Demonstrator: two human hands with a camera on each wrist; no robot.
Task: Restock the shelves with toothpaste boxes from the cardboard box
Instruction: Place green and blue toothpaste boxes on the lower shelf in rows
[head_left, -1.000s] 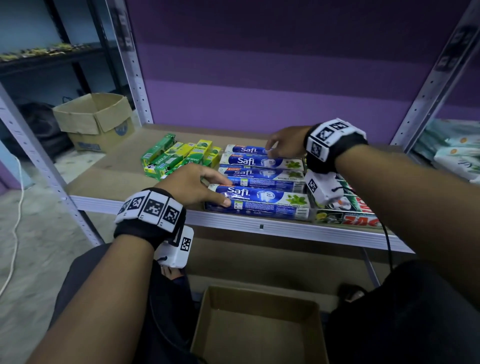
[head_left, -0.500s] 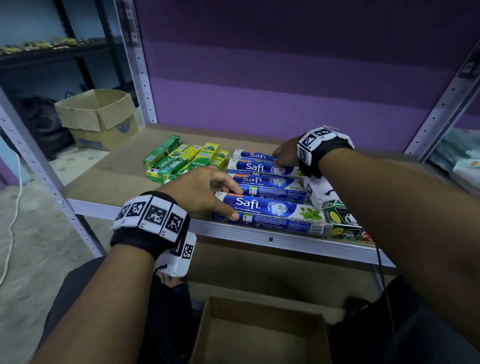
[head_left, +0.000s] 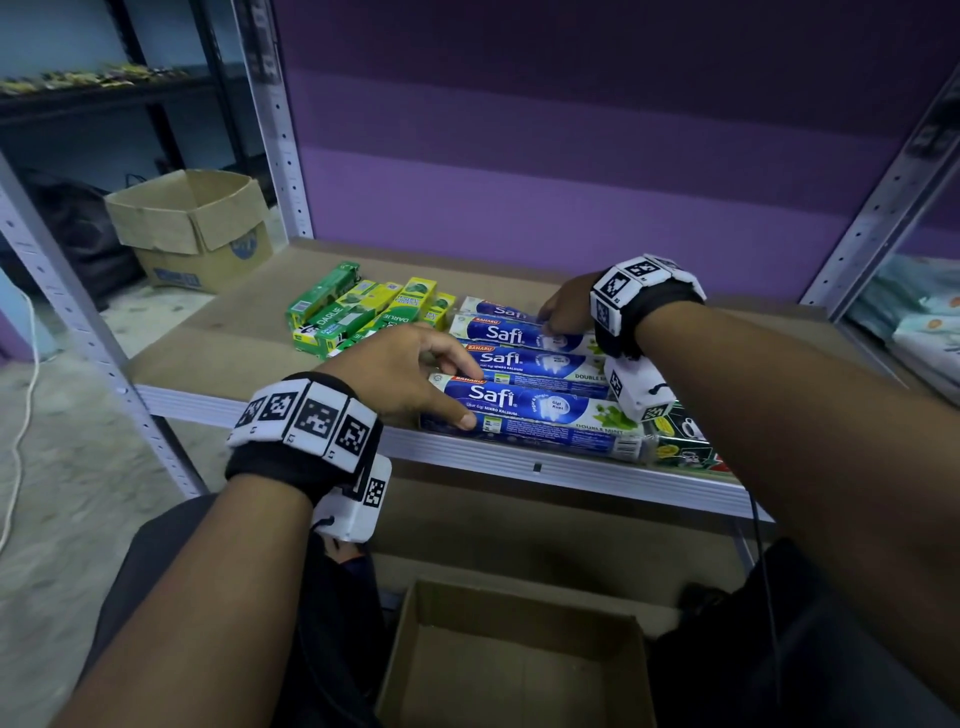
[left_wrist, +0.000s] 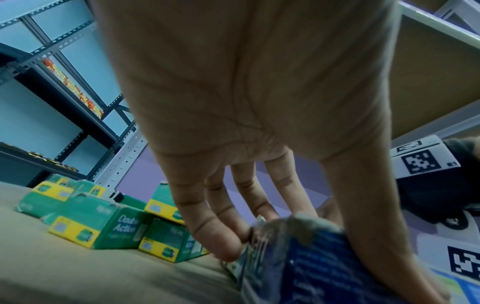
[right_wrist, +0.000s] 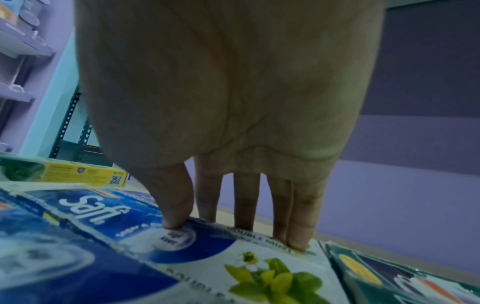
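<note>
Several blue Safi toothpaste boxes (head_left: 540, 415) lie side by side on the wooden shelf (head_left: 218, 343). My left hand (head_left: 415, 374) rests on the left end of the front box (left_wrist: 298, 267), thumb on its front side, fingers (left_wrist: 221, 236) against the box ends. My right hand (head_left: 566, 312) presses with straight fingertips on the back boxes (right_wrist: 207, 253), the thumb on a box top. The cardboard box (head_left: 519, 597) stands open on the floor below the shelf, and what shows of its inside is bare.
Green and yellow Darlie boxes (head_left: 358, 317) lie left of the blue row. Dark green boxes (head_left: 685, 447) lie under my right wrist. Another open cardboard box (head_left: 192, 228) sits on the floor at the left. Soft packets (head_left: 924, 322) fill the neighbouring shelf on the right.
My right hand has slid a little to the right along the back boxes. My left hand stays at the left end of the front box.
</note>
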